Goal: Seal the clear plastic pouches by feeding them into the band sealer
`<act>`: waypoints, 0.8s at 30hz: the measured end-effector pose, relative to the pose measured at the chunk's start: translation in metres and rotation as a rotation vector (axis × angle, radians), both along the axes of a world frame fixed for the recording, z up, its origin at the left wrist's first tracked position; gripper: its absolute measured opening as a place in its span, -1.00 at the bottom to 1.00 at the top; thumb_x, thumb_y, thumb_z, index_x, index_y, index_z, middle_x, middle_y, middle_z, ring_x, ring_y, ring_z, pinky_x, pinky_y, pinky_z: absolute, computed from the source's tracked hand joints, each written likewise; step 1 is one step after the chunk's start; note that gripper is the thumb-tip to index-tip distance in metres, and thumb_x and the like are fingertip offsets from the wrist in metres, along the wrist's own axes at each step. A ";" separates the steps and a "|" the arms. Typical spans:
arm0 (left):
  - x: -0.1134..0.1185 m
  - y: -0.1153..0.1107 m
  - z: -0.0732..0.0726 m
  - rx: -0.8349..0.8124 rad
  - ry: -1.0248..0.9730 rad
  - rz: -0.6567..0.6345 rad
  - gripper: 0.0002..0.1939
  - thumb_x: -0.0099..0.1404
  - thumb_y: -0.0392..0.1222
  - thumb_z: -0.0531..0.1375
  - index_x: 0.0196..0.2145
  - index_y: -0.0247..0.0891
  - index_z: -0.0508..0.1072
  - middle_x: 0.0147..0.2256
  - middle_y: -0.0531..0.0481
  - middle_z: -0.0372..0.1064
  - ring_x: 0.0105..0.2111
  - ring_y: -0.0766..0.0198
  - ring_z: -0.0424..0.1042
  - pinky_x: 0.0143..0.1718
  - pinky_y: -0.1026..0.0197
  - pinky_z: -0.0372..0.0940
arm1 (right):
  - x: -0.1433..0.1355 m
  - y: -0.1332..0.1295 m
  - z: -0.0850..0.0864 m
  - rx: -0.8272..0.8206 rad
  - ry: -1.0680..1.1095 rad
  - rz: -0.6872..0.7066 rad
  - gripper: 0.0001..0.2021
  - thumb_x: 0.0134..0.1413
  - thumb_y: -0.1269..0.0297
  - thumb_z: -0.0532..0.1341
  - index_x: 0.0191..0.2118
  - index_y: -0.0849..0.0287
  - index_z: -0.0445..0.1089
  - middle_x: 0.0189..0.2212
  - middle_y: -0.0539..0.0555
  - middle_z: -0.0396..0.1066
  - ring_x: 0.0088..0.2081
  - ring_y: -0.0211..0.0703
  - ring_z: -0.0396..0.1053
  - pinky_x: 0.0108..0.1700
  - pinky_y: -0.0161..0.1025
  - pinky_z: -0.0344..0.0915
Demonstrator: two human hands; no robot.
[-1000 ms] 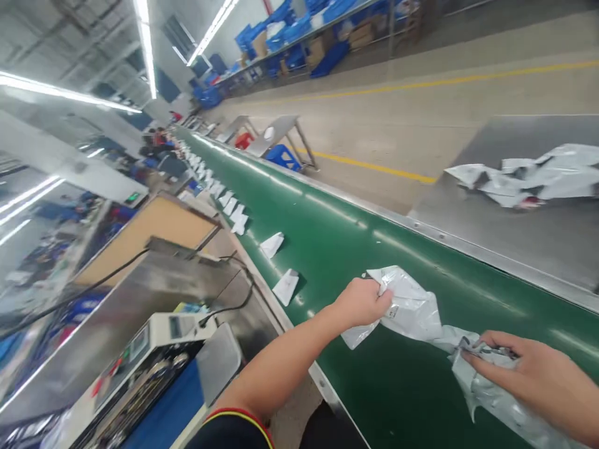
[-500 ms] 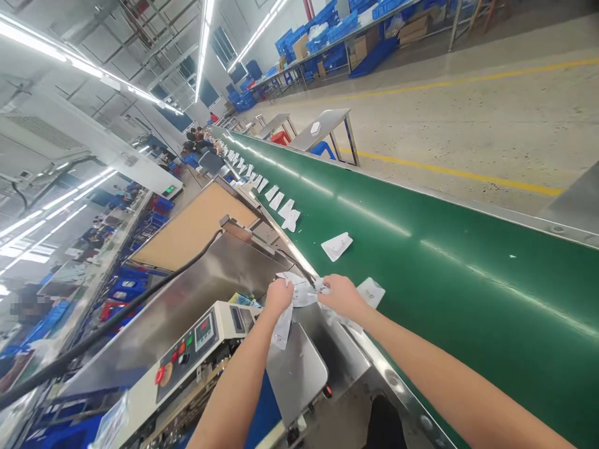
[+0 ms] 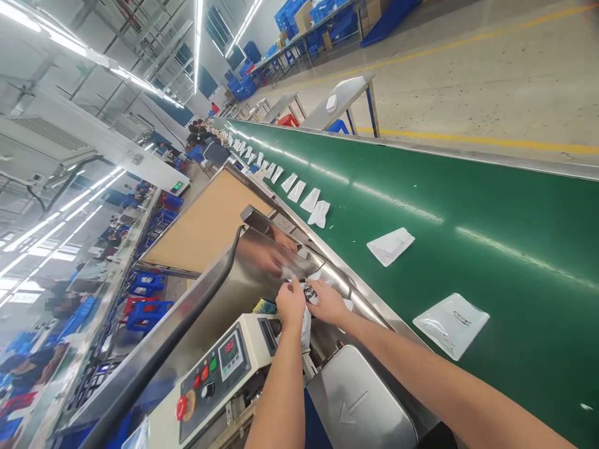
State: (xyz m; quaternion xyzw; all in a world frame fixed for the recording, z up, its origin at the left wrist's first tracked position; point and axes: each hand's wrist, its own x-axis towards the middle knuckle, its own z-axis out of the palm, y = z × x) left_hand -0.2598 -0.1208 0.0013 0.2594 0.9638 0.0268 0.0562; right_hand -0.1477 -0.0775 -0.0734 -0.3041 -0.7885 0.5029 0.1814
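Note:
My left hand (image 3: pixel 291 304) is closed on a white pouch (image 3: pixel 306 330), which hangs down beside the sealing machine (image 3: pixel 253 340). Close against it, my right hand (image 3: pixel 329 304) has its fingers bent round white pouch material that shows at its edges. Whether both hands grip one pouch or two cannot be made out, and something small and dark shows between the fingertips. To the right, on the green conveyor belt (image 3: pixel 374 206), lie a flat white pouch (image 3: pixel 391 246) and a nearer one with a small printed mark (image 3: pixel 452 325).
A row of several white pouches (image 3: pixel 296 191) runs along the belt's near edge. The machine's control panel (image 3: pixel 210 374) has a red display and buttons. A metal plate with an arrow (image 3: pixel 362 399) sits below my hands. A black cable (image 3: pixel 187 324) crosses at left; a tan board (image 3: pixel 206 224) stands beyond.
Both hands have moved closer together and in beside the machine, away from the belt's edge. The view has shifted, and the loose pouches now appear nearer and farther right.

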 end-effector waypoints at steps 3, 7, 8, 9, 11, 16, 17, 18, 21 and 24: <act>0.007 -0.018 -0.002 0.094 0.017 0.052 -0.31 0.64 0.10 -0.25 -0.02 -0.24 0.62 -0.08 -0.30 0.66 -0.06 -0.06 0.63 -0.10 0.10 0.40 | 0.011 0.001 -0.005 0.103 -0.039 -0.011 -0.24 0.30 -0.04 0.32 0.48 0.17 0.20 0.35 0.32 0.33 0.26 0.20 0.35 0.29 -0.02 0.20; 0.013 -0.041 -0.005 0.247 0.018 0.062 -0.21 0.64 0.12 -0.37 -0.06 -0.24 0.62 -0.12 -0.22 0.67 -0.14 0.06 0.61 -0.16 0.19 0.41 | 0.022 0.012 -0.019 0.205 -0.042 -0.075 -0.09 0.18 -0.32 0.34 0.46 0.15 0.26 0.47 0.36 0.17 0.41 0.41 0.13 0.41 0.22 0.05; 0.014 -0.046 -0.006 0.342 0.011 0.070 -0.22 0.63 0.18 -0.33 -0.11 -0.24 0.62 -0.17 -0.20 0.66 -0.18 0.07 0.60 -0.19 0.19 0.41 | 0.023 0.014 -0.025 0.197 -0.017 -0.072 -0.05 0.13 -0.33 0.37 0.47 0.15 0.25 0.47 0.37 0.16 0.44 0.41 0.09 0.43 0.24 0.03; 0.015 -0.050 -0.008 0.461 0.003 0.085 -0.24 0.61 0.25 -0.25 -0.18 -0.24 0.62 -0.23 -0.18 0.65 -0.24 0.07 0.58 -0.23 0.18 0.41 | 0.022 0.016 -0.030 0.176 0.011 -0.067 -0.02 0.10 -0.33 0.39 0.48 0.16 0.23 0.47 0.37 0.15 0.46 0.40 0.08 0.45 0.23 0.03; 0.018 -0.058 -0.011 0.715 -0.018 0.119 -0.29 0.52 0.38 -0.05 -0.31 -0.24 0.62 -0.37 -0.13 0.60 -0.35 0.08 0.53 -0.30 0.17 0.38 | 0.019 0.018 -0.040 0.108 0.055 -0.084 0.03 0.06 -0.33 0.41 0.50 0.16 0.19 0.49 0.38 0.12 0.47 0.36 0.09 0.45 0.21 0.09; 0.028 -0.065 -0.016 0.989 -0.099 0.141 -0.40 0.35 0.38 0.21 -0.43 -0.25 0.60 -0.57 0.00 0.41 -0.48 0.16 0.39 -0.39 0.18 0.30 | 0.018 0.011 -0.048 0.074 0.075 -0.243 0.10 -0.05 -0.41 0.44 0.48 0.14 0.20 0.53 0.38 -0.04 0.48 0.44 0.06 0.40 0.27 0.20; 0.030 -0.066 -0.016 1.004 -0.120 0.141 -0.41 0.35 0.37 0.22 -0.43 -0.25 0.60 -0.58 0.02 0.39 -0.50 0.18 0.37 -0.40 0.19 0.28 | 0.020 0.008 -0.047 0.091 0.073 -0.260 0.09 -0.06 -0.40 0.44 0.47 0.13 0.22 0.52 0.38 -0.02 0.46 0.45 0.09 0.38 0.28 0.22; 0.032 -0.067 -0.016 1.014 -0.139 0.142 -0.41 0.34 0.37 0.23 -0.44 -0.25 0.59 -0.59 0.03 0.36 -0.52 0.20 0.34 -0.42 0.20 0.26 | 0.023 0.006 -0.047 0.104 0.068 -0.270 0.07 -0.06 -0.39 0.45 0.45 0.12 0.24 0.50 0.38 0.02 0.44 0.45 0.12 0.36 0.28 0.25; 0.037 -0.070 -0.015 1.036 -0.184 0.137 -0.40 0.34 0.38 0.23 -0.44 -0.26 0.57 -0.61 0.08 0.28 -0.56 0.25 0.25 -0.47 0.23 0.20 | 0.031 -0.001 -0.047 0.111 0.055 -0.288 0.03 -0.08 -0.35 0.47 0.41 0.11 0.27 0.43 0.37 0.15 0.38 0.40 0.22 0.26 0.20 0.36; 0.040 -0.072 -0.014 1.051 -0.208 0.128 -0.40 0.35 0.39 0.22 -0.44 -0.26 0.56 -0.63 0.13 0.20 -0.59 0.29 0.17 -0.51 0.25 0.14 | 0.037 -0.002 -0.049 0.093 0.072 -0.282 -0.35 0.17 -0.19 0.39 0.24 0.08 0.42 0.27 0.27 0.37 0.19 0.19 0.43 0.10 0.00 0.44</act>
